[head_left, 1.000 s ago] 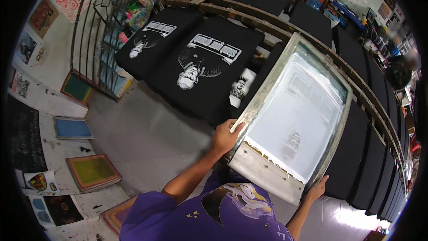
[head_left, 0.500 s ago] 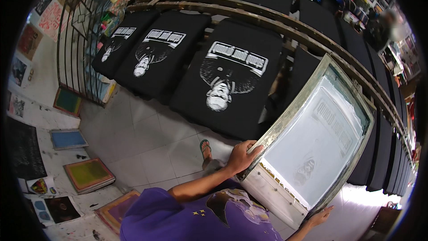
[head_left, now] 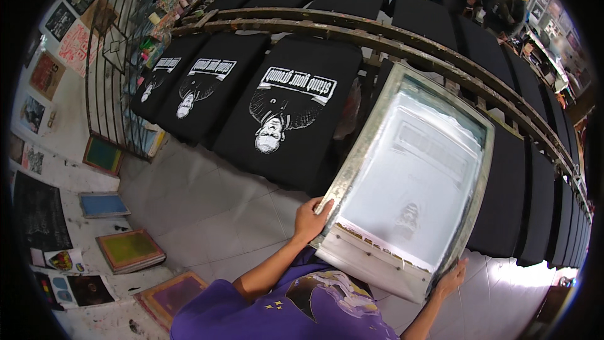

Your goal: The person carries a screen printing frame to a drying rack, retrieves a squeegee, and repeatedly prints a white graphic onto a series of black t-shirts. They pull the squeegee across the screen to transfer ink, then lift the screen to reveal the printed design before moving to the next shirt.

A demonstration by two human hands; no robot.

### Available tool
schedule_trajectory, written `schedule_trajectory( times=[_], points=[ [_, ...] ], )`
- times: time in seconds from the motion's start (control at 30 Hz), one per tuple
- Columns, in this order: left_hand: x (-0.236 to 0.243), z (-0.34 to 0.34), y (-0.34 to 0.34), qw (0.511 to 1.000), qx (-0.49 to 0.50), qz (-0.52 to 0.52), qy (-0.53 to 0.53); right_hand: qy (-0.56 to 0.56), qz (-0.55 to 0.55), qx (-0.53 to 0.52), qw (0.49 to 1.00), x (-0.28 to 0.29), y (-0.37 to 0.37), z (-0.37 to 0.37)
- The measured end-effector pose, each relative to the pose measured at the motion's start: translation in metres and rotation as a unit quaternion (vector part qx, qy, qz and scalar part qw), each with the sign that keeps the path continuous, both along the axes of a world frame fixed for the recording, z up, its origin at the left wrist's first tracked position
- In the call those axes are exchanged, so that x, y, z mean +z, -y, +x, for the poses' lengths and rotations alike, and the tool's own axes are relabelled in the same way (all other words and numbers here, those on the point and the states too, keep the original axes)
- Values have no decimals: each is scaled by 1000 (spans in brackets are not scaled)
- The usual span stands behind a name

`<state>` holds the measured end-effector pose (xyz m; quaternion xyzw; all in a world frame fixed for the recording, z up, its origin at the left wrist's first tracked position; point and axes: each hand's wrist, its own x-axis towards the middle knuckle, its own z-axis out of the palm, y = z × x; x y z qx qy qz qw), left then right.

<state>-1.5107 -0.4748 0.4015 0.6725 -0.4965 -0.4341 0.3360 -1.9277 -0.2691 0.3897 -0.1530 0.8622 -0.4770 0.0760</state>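
A screen printing frame (head_left: 360, 157) with a worn rim is tilted in front of me, held from both sides near its lower end. White ink coats its mesh, where a faint lettered banner and a face show through. My left hand (head_left: 312, 220) is closed round the left rim, thumb on top. On the lower right side, my right hand (head_left: 449, 279) grips the edge, part of it hidden behind the frame. To the left lies a black T-shirt (head_left: 296, 123) on a board, printed in white with a banner and a portrait that appear upside down from here.
Two more printed black shirts (head_left: 211, 97) lie farther left. Wooden rails (head_left: 302, 34) run behind them, with plain black shirts (head_left: 418, 19) beyond and at right (head_left: 500, 204). Several coloured screens (head_left: 131, 250) lean along the left wall. Another person (head_left: 503, 9) stands at the far right.
The frame and both hands have shifted left, alongside the nearest printed shirt. My view has turned right, so the room's contents sit differently. Both hands keep their hold.
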Motion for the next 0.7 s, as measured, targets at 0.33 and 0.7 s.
schedule_trajectory(
  times=[0.33,0.7],
  points=[
    [6,0,57,999,43,-21,23,12,-15,58,998,25,128,-14],
    [-10,-8,84,999,42,-13,5,32,2,60,998,27,161,-21]
  ],
)
